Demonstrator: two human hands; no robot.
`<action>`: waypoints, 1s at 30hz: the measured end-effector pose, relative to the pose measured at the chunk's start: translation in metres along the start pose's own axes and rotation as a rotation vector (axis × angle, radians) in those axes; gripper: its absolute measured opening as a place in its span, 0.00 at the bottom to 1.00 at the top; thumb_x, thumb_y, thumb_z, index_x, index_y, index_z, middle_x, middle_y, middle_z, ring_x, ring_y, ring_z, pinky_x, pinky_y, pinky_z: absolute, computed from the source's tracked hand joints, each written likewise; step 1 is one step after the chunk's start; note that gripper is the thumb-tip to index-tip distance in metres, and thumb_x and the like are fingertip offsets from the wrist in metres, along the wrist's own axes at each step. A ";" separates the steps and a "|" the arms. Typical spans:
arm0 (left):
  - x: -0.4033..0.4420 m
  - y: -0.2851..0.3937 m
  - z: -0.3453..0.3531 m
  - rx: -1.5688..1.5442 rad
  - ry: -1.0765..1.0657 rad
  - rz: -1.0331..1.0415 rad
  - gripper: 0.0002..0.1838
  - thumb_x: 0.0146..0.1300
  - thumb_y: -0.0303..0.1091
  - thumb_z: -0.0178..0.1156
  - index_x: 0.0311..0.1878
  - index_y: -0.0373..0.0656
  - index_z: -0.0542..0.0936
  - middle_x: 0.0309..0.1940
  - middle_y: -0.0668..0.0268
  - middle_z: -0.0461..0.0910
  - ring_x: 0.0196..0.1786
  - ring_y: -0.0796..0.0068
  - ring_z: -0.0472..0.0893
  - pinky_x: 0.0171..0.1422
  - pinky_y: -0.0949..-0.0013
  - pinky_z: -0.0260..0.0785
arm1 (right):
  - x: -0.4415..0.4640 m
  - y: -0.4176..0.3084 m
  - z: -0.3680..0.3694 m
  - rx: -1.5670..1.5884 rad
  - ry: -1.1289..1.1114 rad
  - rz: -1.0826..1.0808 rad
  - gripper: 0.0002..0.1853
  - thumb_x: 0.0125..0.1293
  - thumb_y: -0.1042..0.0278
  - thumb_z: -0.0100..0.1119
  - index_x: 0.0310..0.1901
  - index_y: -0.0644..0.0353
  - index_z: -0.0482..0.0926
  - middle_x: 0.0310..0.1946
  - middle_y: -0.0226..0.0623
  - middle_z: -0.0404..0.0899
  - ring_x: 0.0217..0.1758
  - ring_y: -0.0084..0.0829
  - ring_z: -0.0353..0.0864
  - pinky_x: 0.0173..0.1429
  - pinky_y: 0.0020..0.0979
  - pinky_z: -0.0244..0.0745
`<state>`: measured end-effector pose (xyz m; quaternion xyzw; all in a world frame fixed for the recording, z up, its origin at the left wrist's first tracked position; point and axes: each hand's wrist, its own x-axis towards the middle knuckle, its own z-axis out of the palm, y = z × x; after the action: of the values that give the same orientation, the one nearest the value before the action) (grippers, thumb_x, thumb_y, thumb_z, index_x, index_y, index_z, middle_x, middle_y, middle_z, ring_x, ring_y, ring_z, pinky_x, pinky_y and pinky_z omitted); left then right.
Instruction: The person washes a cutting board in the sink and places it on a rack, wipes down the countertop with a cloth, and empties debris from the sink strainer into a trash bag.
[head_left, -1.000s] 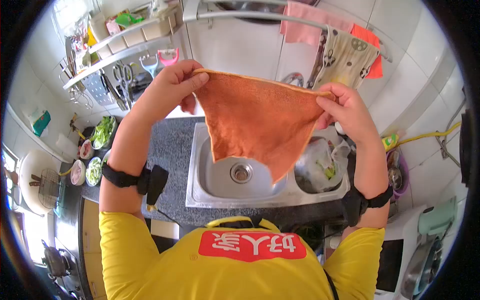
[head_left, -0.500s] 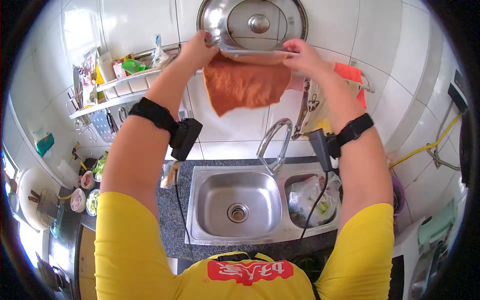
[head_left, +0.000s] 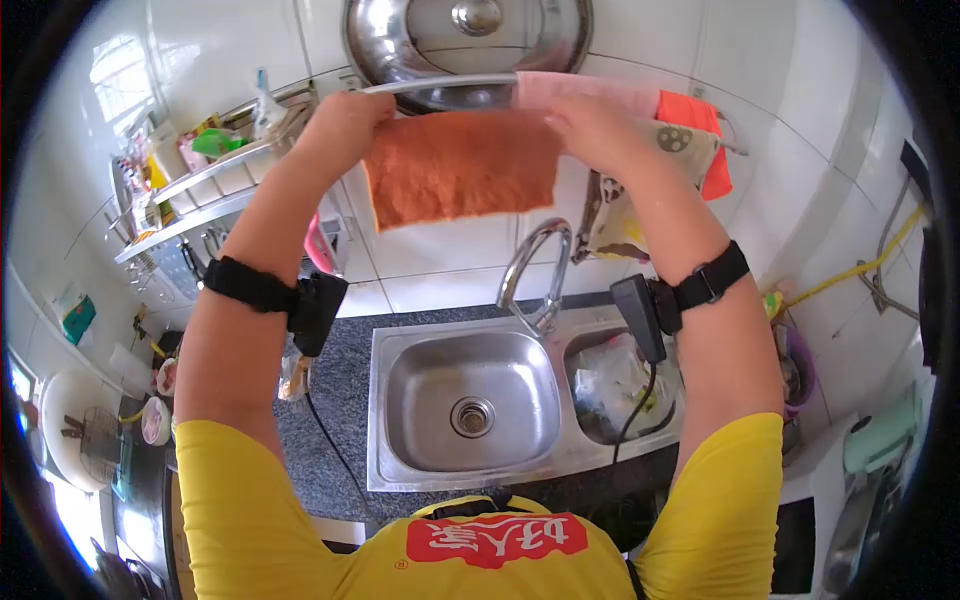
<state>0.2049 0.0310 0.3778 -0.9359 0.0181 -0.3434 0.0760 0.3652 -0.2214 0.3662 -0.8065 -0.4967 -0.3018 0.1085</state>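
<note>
An orange-brown cloth hangs spread out between my two hands, its top edge just below the metal towel rail. My left hand is closed on the cloth's upper left corner, close to the rail's left part. At the upper right corner, my right hand pinches the cloth in front of a pink towel that lies over the rail. Whether any of the cloth touches the rail, I cannot tell.
Farther right on the rail hang an orange-red cloth and a patterned cloth. Behind the rail leans a large metal lid. Below are the faucet and steel sink; a plastic bag sits in its small basin. A loaded shelf is at left.
The cloth has gone from slanting and bunched to spread nearly straight, and my hands are lower relative to the rail. The view has shifted, showing more of the pink towel.
</note>
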 end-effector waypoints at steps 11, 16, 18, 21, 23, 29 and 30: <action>-0.073 0.153 0.067 -1.076 -0.159 -0.183 0.15 0.65 0.35 0.50 0.52 0.40 0.72 0.45 0.65 0.75 0.43 0.76 0.75 0.41 0.74 0.68 | -0.168 0.071 0.073 0.940 0.931 0.864 0.25 0.64 0.59 0.50 0.57 0.65 0.63 0.55 0.41 0.68 0.57 0.31 0.67 0.61 0.31 0.60; -0.008 0.199 0.149 -1.271 -0.052 -0.507 0.22 0.67 0.44 0.43 0.58 0.39 0.65 0.48 0.64 0.73 0.51 0.75 0.71 0.48 0.70 0.65 | -0.179 0.080 0.076 0.948 0.662 0.848 0.26 0.65 0.53 0.47 0.57 0.65 0.64 0.51 0.39 0.69 0.54 0.29 0.66 0.57 0.30 0.62; 0.015 0.212 0.166 -1.435 -0.017 -0.544 0.22 0.68 0.45 0.42 0.58 0.39 0.65 0.48 0.65 0.73 0.51 0.75 0.71 0.50 0.70 0.63 | -0.183 0.081 0.069 0.671 0.730 0.811 0.24 0.65 0.53 0.47 0.54 0.64 0.67 0.45 0.36 0.71 0.49 0.29 0.69 0.53 0.30 0.65; 0.042 0.215 0.196 -1.599 -0.014 -0.666 0.21 0.67 0.43 0.43 0.55 0.38 0.67 0.47 0.64 0.74 0.48 0.71 0.74 0.47 0.69 0.67 | -0.176 0.076 0.041 0.910 0.576 0.813 0.21 0.65 0.50 0.46 0.44 0.62 0.72 0.31 0.32 0.73 0.36 0.30 0.73 0.43 0.31 0.68; 0.049 0.227 0.197 -1.811 -0.185 -0.599 0.17 0.64 0.40 0.46 0.51 0.38 0.70 0.41 0.62 0.77 0.40 0.71 0.77 0.42 0.67 0.71 | -0.173 0.074 0.026 1.411 0.326 0.839 0.21 0.64 0.48 0.46 0.39 0.61 0.74 0.24 0.30 0.72 0.29 0.30 0.73 0.37 0.32 0.69; 0.057 0.257 0.221 -2.371 -0.678 -0.173 0.14 0.57 0.45 0.55 0.37 0.44 0.76 0.31 0.64 0.78 0.29 0.73 0.77 0.31 0.68 0.71 | -0.134 0.102 0.074 2.254 -0.354 0.785 0.25 0.58 0.36 0.47 0.25 0.53 0.74 0.14 0.30 0.68 0.17 0.30 0.68 0.30 0.34 0.66; 0.058 0.271 0.210 -2.302 -0.449 -0.440 0.15 0.57 0.47 0.54 0.39 0.44 0.75 0.32 0.65 0.77 0.30 0.73 0.76 0.32 0.69 0.71 | -0.122 0.091 0.072 2.115 -0.196 0.916 0.24 0.58 0.38 0.49 0.21 0.52 0.75 0.12 0.30 0.68 0.16 0.32 0.67 0.29 0.35 0.66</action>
<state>0.3891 -0.2143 0.2149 -0.4763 0.1409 0.0402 -0.8670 0.4318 -0.3203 0.2478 -0.4373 -0.1687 0.3961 0.7896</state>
